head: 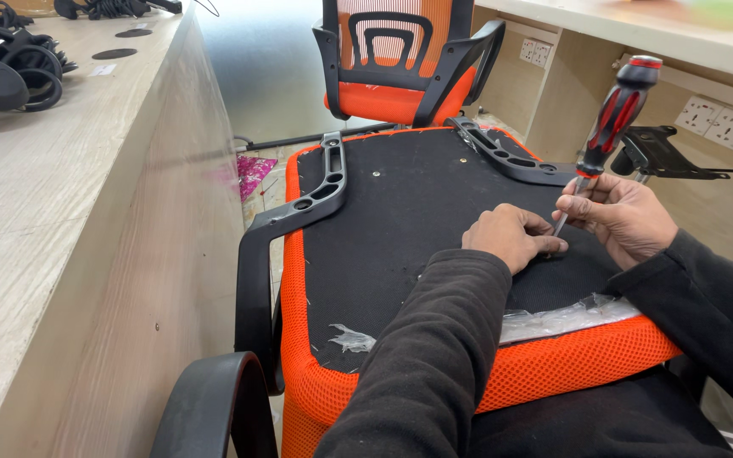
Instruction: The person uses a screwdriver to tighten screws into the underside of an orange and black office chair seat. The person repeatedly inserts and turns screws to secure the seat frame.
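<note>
Between a pale wooden counter [61,220] and a desk with wall sockets [719,125], an orange chair seat [434,220] is lying upside down, black underside showing. On that underside, toward its right edge, a red-and-black screwdriver [612,127] is standing nearly upright, tip pressing into the fabric. The right hand [625,219] is pinching the shaft low down; the left hand [511,237] is resting curled on the seat just beside the tip. Black armrests [320,182] are flanking the seat; another orange chair [400,59] is standing beyond it.
</note>
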